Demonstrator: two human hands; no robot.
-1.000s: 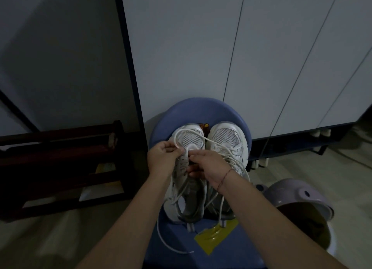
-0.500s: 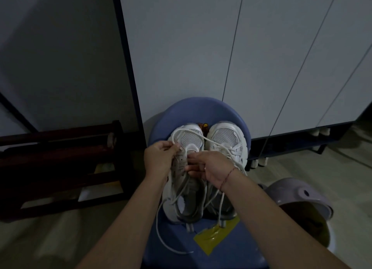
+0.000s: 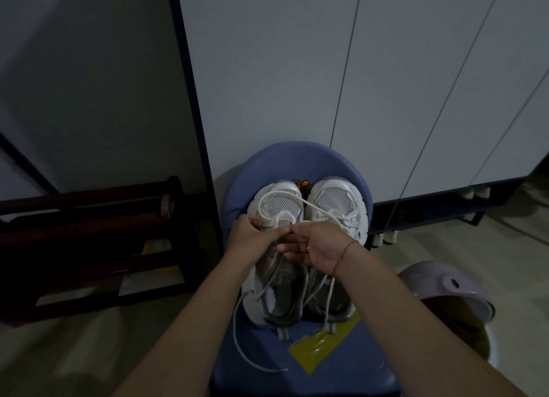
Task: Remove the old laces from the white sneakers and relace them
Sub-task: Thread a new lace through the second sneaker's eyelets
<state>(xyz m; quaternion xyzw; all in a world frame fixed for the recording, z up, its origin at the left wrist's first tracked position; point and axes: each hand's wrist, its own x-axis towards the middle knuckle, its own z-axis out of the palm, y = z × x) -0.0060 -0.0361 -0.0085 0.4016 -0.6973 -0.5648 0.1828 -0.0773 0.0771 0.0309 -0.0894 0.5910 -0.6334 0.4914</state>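
Left hand (image 3: 249, 237) and right hand (image 3: 322, 245) meet, pinching the lace (image 3: 277, 192) atop the left sneaker (image 3: 284, 205).

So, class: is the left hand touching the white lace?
Touching. The head view shows the left hand pinching the white lace where its loop comes down to the fingers.

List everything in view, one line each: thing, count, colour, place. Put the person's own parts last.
sneakers: 2, white, on chair seat
laces: several strands, white, over sneakers, one end trailing on seat
chair: 1, blue, before cabinet
patch: 1, yellow, seat front
cabinet: 1, pale grey, behind chair
rack: 1, dark wood, floor left
bin: 1, lilac, lower right
bracelet: 1, red, right wrist
left hand: 1, pinching laces
right hand: 1, pinching laces
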